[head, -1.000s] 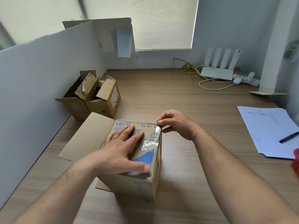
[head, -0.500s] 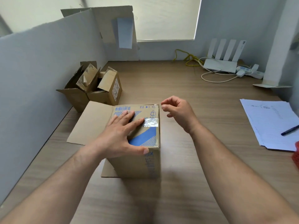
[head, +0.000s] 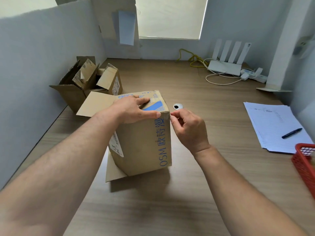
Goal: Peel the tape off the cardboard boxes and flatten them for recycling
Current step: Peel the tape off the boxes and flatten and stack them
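A brown cardboard box [head: 144, 142] with blue print stands tilted in the middle of the wooden desk, one flap spread to its left and another under it. My left hand [head: 134, 108] lies flat on the box's top, thumb along the near top edge. My right hand [head: 189, 130] is at the box's near right top corner; thumb and forefinger pinch there, seemingly at an end of clear tape. A little clear tape glints on the top beside my left fingers. Two opened boxes [head: 76, 86] stand at the far left.
A white partition [head: 34, 57] walls the left side, and a cardboard sheet [head: 109, 23] leans at the back. A router [head: 225, 65] with cables sits far right. Papers [head: 272, 125] with a pen [head: 291, 133] and a red basket [head: 305, 160] lie on the right. A cable hole [head: 178, 106] is behind the box.
The box has been turned and tilted, so its printed side now faces me. My right hand moved from the far top edge to the near right top corner. My left hand stayed on top.
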`<state>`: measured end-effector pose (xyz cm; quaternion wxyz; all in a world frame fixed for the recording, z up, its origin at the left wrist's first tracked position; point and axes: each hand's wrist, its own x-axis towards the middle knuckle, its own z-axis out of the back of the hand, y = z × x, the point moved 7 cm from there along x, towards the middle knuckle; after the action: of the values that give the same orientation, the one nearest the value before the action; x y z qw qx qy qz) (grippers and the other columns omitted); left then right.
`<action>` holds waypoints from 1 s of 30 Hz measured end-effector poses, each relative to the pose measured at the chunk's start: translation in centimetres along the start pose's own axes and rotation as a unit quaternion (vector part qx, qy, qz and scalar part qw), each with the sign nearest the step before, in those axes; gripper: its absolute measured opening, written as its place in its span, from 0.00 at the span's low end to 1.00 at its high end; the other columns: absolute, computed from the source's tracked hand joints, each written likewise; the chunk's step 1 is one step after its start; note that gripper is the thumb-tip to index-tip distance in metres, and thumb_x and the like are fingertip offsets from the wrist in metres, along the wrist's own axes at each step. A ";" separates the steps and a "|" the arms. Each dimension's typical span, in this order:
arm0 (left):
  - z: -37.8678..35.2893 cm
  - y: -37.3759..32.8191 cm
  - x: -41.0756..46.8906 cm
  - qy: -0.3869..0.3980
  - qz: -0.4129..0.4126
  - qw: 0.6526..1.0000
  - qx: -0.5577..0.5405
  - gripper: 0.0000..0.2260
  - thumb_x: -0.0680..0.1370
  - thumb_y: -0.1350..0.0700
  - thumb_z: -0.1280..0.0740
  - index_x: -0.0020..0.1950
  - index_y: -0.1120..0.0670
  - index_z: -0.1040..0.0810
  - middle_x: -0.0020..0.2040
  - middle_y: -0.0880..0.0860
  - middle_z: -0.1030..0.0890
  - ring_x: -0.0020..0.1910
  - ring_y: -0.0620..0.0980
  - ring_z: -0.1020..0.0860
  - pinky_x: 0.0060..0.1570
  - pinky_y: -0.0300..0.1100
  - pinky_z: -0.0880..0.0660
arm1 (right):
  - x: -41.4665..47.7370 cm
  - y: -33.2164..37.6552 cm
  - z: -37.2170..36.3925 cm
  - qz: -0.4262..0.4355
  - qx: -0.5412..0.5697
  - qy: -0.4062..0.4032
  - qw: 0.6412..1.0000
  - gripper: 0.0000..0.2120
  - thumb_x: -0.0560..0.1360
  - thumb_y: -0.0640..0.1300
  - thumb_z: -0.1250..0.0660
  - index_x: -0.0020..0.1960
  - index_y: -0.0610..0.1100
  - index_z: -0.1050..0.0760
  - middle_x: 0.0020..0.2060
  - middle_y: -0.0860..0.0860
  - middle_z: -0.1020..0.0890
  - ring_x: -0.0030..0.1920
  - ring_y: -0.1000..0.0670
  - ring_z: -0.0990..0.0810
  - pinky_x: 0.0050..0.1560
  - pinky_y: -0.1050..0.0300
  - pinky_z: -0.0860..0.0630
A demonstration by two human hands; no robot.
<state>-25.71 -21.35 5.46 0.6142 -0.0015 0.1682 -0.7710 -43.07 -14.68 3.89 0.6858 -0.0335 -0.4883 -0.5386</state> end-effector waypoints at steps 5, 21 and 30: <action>0.3 0.4 0.9 0.003 0.007 1.000 -0.010 0.46 0.60 0.21 0.44 0.75 0.39 0.38 0.76 0.46 0.37 0.74 0.51 0.38 0.67 0.47 0.37 | 0.1 0.7 -0.2 0.068 -0.078 0.006 0.995 0.09 0.71 0.46 0.37 0.43 0.42 0.21 0.32 0.50 0.19 0.28 0.49 0.21 0.26 0.60 0.27; 0.0 0.5 0.9 -0.005 0.001 1.000 0.004 0.41 0.67 0.24 0.43 0.76 0.41 0.39 0.76 0.48 0.37 0.74 0.51 0.38 0.67 0.48 0.37 | 2.9 2.8 0.7 0.123 -0.172 -0.042 0.977 0.06 0.66 0.41 0.38 0.31 0.45 0.31 0.25 0.51 0.29 0.25 0.49 0.32 0.25 0.61 0.42; -2.5 0.7 -2.4 -0.004 -0.060 0.997 0.045 0.54 0.52 0.15 0.53 0.76 0.35 0.48 0.79 0.47 0.49 0.78 0.47 0.53 0.74 0.48 0.56 | 3.4 -3.3 -0.4 -0.206 -0.028 0.058 0.977 0.07 0.72 0.43 0.36 0.37 0.44 0.29 0.32 0.48 0.23 0.36 0.43 0.24 0.35 0.54 0.30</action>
<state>-25.00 -18.59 3.46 0.5672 0.0126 0.1304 -0.8131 -45.50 -18.69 4.52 0.5863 0.0793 -0.4287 -0.6828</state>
